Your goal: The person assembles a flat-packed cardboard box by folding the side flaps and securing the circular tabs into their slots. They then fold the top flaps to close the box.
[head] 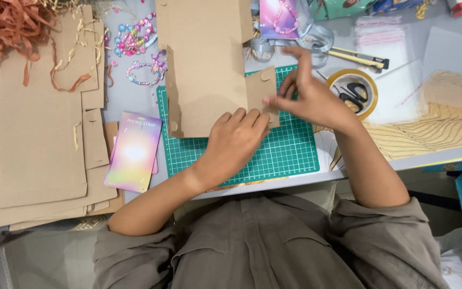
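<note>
Head view, looking down at the work table point(429, 155). A flat brown cardboard box blank point(204, 69), partly folded, lies across the top of the green cutting mat point(290, 152), its near edge over the mat's upper left part. Left hand point(236, 139) rests palm-down on the lower right corner of the cardboard, fingers together, pressing it flat against the mat. Right hand point(308, 96) pinches the small side flap point(263, 91) between thumb and fingers, index finger raised; the flap stands slightly lifted from the mat. Judgement: the cardboard looks light and stiff, bending cleanly only along its scored creases; thin tabs could tear or kink if pulled off-line, so a hold close to the crease, with the main panel pinned down, seems safest. Surface looks matte, not slippery. To the left: a stack of further cardboard blanks point(33, 155), a glossy iridescent card point(133, 152) just beside the mat, bead bracelets point(140, 53) near the top, shredded paper filler point(6, 24) in the corner. To the right: a tape roll point(372, 85) with scissors point(351, 95) inside it, and clear plastic sleeves point(397, 53).
</note>
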